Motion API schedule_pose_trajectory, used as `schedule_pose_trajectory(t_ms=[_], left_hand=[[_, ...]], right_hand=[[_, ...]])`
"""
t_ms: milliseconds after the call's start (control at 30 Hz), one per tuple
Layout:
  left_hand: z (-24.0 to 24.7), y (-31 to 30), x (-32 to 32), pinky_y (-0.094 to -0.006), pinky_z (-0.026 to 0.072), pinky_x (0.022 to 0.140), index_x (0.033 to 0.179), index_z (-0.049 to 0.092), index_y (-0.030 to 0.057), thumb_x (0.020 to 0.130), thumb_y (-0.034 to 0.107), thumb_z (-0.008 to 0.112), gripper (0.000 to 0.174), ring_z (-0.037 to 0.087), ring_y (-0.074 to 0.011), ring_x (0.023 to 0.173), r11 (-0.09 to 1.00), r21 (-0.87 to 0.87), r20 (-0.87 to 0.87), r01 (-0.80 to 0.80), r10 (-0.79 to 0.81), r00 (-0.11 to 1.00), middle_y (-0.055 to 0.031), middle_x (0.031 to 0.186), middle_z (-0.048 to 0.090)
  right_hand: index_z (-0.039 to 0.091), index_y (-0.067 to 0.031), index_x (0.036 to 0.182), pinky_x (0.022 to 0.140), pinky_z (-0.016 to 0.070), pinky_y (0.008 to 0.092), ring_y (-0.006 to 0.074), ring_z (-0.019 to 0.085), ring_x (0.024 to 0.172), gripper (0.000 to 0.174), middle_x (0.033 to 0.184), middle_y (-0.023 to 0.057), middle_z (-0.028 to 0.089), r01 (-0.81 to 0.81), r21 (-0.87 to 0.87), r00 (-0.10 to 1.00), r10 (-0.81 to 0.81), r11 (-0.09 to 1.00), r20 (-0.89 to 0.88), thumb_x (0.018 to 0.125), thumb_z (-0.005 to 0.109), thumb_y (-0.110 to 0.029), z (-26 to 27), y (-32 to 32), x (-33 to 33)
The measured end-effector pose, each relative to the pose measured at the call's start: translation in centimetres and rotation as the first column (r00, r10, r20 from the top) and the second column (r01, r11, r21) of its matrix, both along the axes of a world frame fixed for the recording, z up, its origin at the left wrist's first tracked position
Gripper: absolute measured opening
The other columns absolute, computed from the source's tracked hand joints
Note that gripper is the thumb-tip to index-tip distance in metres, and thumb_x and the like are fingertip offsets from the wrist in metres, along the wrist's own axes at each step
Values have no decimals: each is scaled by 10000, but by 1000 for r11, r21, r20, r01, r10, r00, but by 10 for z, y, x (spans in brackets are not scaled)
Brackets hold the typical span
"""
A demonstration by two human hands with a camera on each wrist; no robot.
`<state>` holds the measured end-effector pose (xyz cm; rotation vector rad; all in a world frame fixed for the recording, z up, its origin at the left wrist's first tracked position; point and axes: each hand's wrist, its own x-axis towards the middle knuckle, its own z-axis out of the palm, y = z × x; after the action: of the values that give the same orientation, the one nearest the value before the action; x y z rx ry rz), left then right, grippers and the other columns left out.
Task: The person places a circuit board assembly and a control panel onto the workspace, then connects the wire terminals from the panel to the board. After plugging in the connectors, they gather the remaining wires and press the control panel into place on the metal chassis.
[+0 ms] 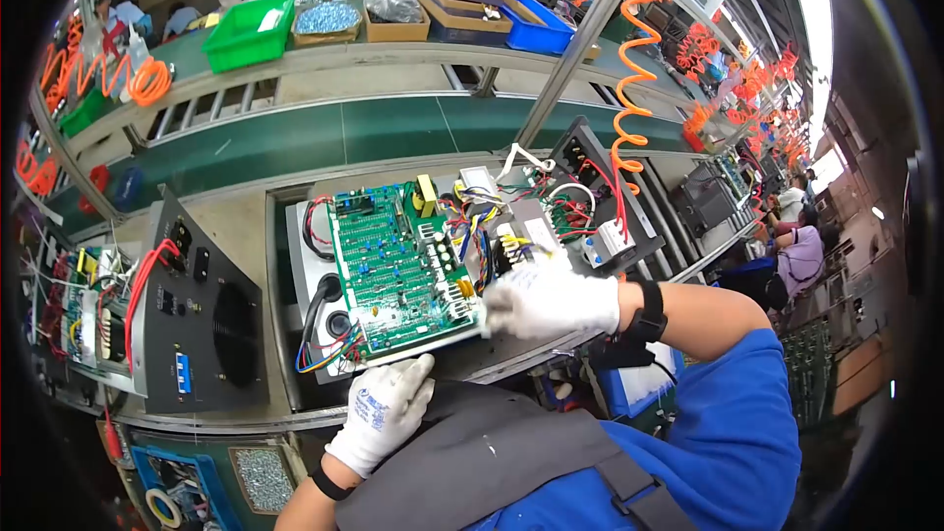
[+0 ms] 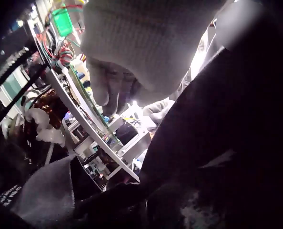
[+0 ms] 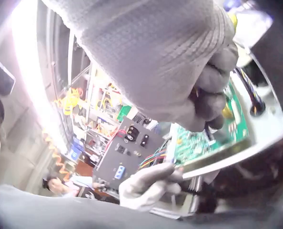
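A green circuit board [image 1: 388,275], crowded with small parts, lies over a white plate at the front left of a wired unit. My right hand [image 1: 551,300], in a white glove, grips the board's right front corner, its fingers [image 3: 212,102] curled. Most of that contact is hidden behind the glove. At the front edge, the fingertips of my gloved left hand [image 1: 385,411] touch the board's rim, with the fingers loosely bent. In the right wrist view, the left hand [image 3: 148,187] reaches that rim near a corner. Coloured wires [image 1: 329,349] and a black cable [image 1: 315,320] run along the board's left side.
A dark panel with a fan [image 1: 231,320] stands upright on the left. Behind the unit rises another dark panel [image 1: 590,162]. An orange coiled hose [image 1: 634,69] hangs at the right. Bins, including a green one [image 1: 251,34], line the far shelf; several people sit farther off.
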<state>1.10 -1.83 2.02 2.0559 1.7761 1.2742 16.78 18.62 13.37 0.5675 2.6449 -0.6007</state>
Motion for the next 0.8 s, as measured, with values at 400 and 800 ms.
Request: schedule_pose_trajectory(t_ms=[400,800], left_hand=[[-4,-5,-46,-378,513,624,1101,617,45,784,56,686,325,635,-298,712,997,79,72,17,-23,997,-120,893,680],[-30,-4,-63,-378,507,681,1066,646,49,760,15,698,313,659,-292,761,998,32,68,54,-57,996,-115,881,681]], right_hand=[[663,-7,735,653,524,467,366,665,673,189,700,185,661,-97,306,994,75,947,85,748,564,-167,-29,41,-37],[682,-30,945,696,510,434,339,669,769,276,789,170,673,85,114,971,-108,990,214,881,578,-278,-3,44,-41]])
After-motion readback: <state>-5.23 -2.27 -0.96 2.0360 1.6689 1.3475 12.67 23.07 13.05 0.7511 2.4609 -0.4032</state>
